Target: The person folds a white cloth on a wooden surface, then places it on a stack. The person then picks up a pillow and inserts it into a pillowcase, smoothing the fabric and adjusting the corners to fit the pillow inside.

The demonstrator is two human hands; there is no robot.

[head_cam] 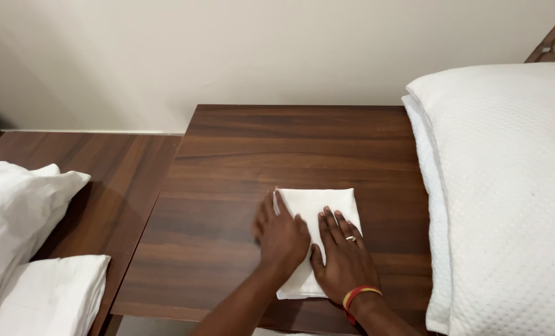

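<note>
A view looking down from a person's head onto a dark wooden bedside table set against a plain cream wall.

At the far left, a rumpled white pillow spills over a lower wooden surface, and below it lies a folded white sheet. Both sit well apart from the hands.

In the middle of the table, towards its near edge, lies a small folded white cloth, roughly rectangular, running from the centre of the tabletop down to the person's wrists. Both hands rest on it, side by side.

The left hand lies palm down across the cloth's left edge, fingers together and fairly flat, one fingertip reaching up to the upper left corner. It grips nothing; it appears to be pinning that edge so the fold stays put.

The right hand lies flat and spread on the lower right part of the cloth, fingers pointing away from the person. It too holds nothing and seems to press the layers down, as if smoothing a crease. It wears a ring on one finger and a red and yellow band at the wrist.

At the right, a large white textured pillow sits on a bed just beside the table's right edge.
</note>
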